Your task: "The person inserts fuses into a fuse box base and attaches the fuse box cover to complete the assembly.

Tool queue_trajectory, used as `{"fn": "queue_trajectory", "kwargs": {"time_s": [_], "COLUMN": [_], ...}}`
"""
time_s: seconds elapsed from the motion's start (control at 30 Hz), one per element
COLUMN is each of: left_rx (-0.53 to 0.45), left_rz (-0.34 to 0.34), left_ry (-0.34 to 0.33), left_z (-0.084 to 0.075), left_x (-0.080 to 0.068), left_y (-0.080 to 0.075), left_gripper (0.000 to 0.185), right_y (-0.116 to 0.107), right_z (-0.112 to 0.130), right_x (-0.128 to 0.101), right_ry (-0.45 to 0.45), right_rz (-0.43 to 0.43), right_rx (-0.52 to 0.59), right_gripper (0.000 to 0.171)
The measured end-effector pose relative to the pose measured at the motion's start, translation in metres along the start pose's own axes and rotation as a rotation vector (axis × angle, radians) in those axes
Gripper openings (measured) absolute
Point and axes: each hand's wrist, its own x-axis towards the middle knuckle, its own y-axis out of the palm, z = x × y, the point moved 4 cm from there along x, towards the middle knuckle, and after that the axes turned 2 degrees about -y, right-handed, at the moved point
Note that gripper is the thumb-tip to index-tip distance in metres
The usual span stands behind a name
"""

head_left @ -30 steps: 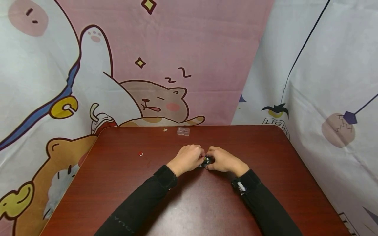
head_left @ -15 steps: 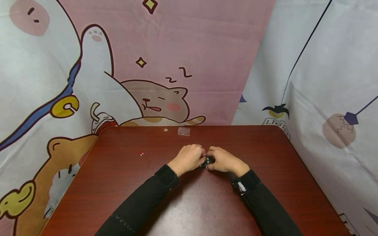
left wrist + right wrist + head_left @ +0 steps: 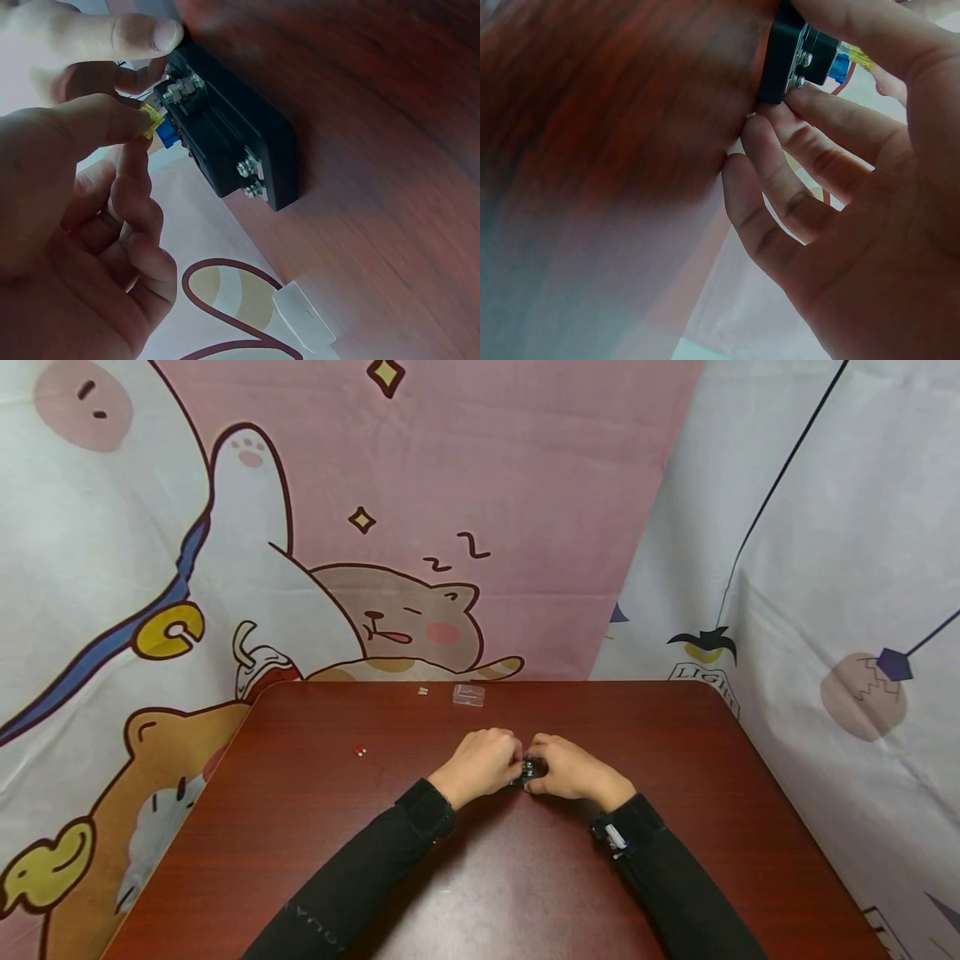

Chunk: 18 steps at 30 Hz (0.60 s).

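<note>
Resting near the middle of the dark red bench (image 3: 315, 827), the small black block (image 3: 531, 769) with its metal screws sits between both hands, just where it was a second ago. The left hand (image 3: 483, 762) pinches a small yellow and blue piece (image 3: 159, 127) between thumb and forefinger, right against the block's top. The right hand (image 3: 566, 768) grips the block, one fingertip on its upper edge and curled fingers against its side. Neither hand has shifted in any way I can make out since the earlier pictures; only the view has drifted slightly. Farther back lie a clear plastic box (image 3: 468, 694) and a tiny pale bit (image 3: 422, 691) beside it, with a small red bit (image 3: 360, 749) well apart to the left, all unmoved.
</note>
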Motion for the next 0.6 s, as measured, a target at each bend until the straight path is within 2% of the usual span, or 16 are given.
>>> {"fn": "queue_trajectory", "kwargs": {"time_s": [0.3,0.6], "left_rx": [0.029,0.034], "left_rz": [-0.002,0.018], "left_ry": [0.022,0.025], "left_z": [-0.0033,-0.0038], "left_x": [0.0014,0.0013], "left_y": [0.0011,0.0021], "left_gripper": [0.009,0.01], "right_y": [-0.0004,-0.0015], "right_z": [-0.0007,-0.0006], "right_x": [-0.0003,0.0001], "right_ry": [-0.026,-0.014], "right_rz": [-0.015,-0.011], "right_rx": [0.007,0.025], "right_gripper": [0.033,0.03]}}
